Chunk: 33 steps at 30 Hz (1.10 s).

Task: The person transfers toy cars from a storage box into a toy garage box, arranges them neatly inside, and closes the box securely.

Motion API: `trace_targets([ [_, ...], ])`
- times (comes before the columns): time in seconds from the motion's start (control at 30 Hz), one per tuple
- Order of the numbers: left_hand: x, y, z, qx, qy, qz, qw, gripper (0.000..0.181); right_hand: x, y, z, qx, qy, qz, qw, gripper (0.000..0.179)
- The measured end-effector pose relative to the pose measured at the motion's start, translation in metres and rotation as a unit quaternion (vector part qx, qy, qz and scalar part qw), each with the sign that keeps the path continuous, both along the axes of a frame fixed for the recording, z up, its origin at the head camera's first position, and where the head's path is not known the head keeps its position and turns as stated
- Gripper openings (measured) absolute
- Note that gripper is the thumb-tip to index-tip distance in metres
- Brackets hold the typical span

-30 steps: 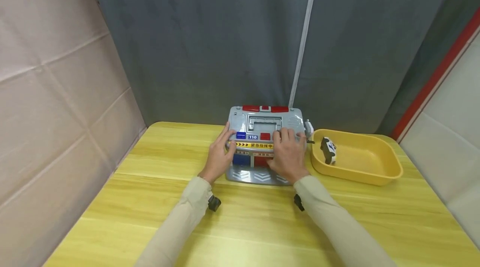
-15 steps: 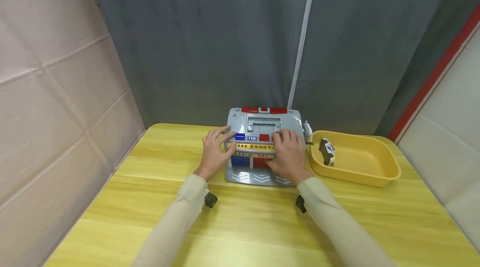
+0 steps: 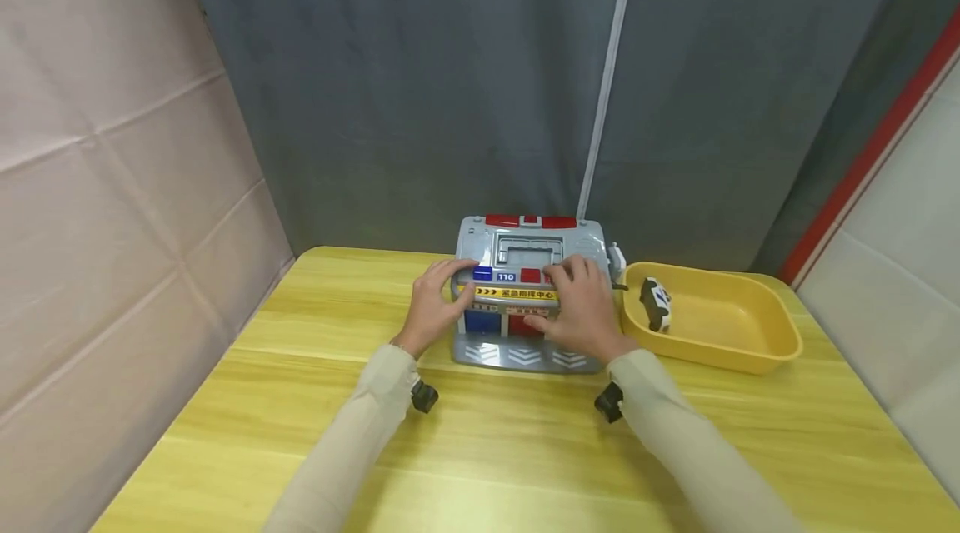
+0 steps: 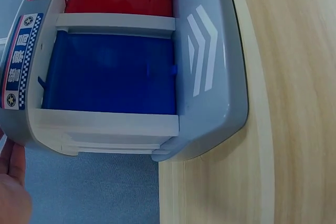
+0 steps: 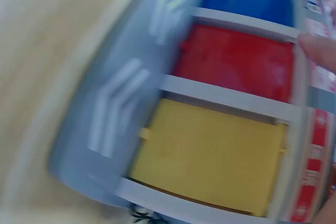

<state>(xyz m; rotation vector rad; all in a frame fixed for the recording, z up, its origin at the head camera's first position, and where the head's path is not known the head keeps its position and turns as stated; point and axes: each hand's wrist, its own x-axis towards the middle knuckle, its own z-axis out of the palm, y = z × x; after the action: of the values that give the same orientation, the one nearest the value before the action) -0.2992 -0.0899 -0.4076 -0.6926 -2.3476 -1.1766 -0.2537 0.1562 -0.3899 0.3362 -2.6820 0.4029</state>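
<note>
A grey toy garage [image 3: 486, 246] stands on the table, with blue, red and yellow doors along its front. Its roof carries a moulded handle [image 3: 529, 250] and a blue button [image 3: 482, 273] beside a red one [image 3: 530, 275]. My left hand [image 3: 435, 300] holds the roof's front left corner, fingers on top and thumb at the front edge. At the right front, my right hand [image 3: 588, 312] has its fingers on the roof near the red button. Its thumb points left, in front of the red door [image 5: 236, 61]. The yellow door [image 5: 210, 156] shows in the right wrist view.
A yellow tray [image 3: 720, 358] sits right of the toy garage, with a small black-and-white toy car [image 3: 656, 304] inside at its left end. A grey curtain [image 3: 420, 100] hangs behind the wooden table [image 3: 315, 350].
My right hand has turned slightly and its thumb has spread away from the fingers. My left fingers have shifted along the roof toward the blue button. Both hands stay at the toy garage.
</note>
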Motion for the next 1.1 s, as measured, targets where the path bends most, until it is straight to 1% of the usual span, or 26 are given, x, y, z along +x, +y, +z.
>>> trace_targets([
  [0.1,0.001,0.000,0.001,0.000,-0.021,0.008,0.9998,0.034,-0.001,0.000,0.012,-0.030,-0.040,0.031,0.9983,0.072],
  [0.17,0.002,0.000,0.001,-0.001,-0.027,0.014,0.9995,0.034,-0.004,-0.003,0.021,-0.039,-0.053,0.059,0.9961,0.066],
  [0.3,0.001,0.000,-0.001,-0.003,-0.027,0.021,0.9994,0.035,-0.011,-0.012,0.034,-0.050,-0.051,0.109,0.9915,0.050],
  [0.37,0.001,0.000,-0.001,-0.005,-0.024,0.022,0.9995,0.035,-0.015,-0.017,0.037,-0.048,-0.048,0.125,0.9899,0.043],
  [0.47,0.000,0.000,-0.002,-0.006,-0.024,0.022,0.9995,0.035,-0.021,-0.026,0.038,-0.045,-0.050,0.141,0.9877,0.037],
  [0.7,0.000,-0.002,-0.001,-0.009,-0.024,0.028,0.9993,0.033,-0.032,-0.035,0.030,-0.058,-0.035,0.154,0.9858,0.029],
  [0.93,-0.003,-0.004,0.003,-0.022,-0.043,0.020,0.9986,0.034,-0.035,-0.035,0.030,-0.060,-0.042,0.167,0.9832,0.031],
  [1.1,-0.004,-0.005,0.005,-0.021,-0.059,0.007,0.9980,0.033,-0.034,-0.034,0.031,-0.059,-0.047,0.163,0.9838,0.029],
])
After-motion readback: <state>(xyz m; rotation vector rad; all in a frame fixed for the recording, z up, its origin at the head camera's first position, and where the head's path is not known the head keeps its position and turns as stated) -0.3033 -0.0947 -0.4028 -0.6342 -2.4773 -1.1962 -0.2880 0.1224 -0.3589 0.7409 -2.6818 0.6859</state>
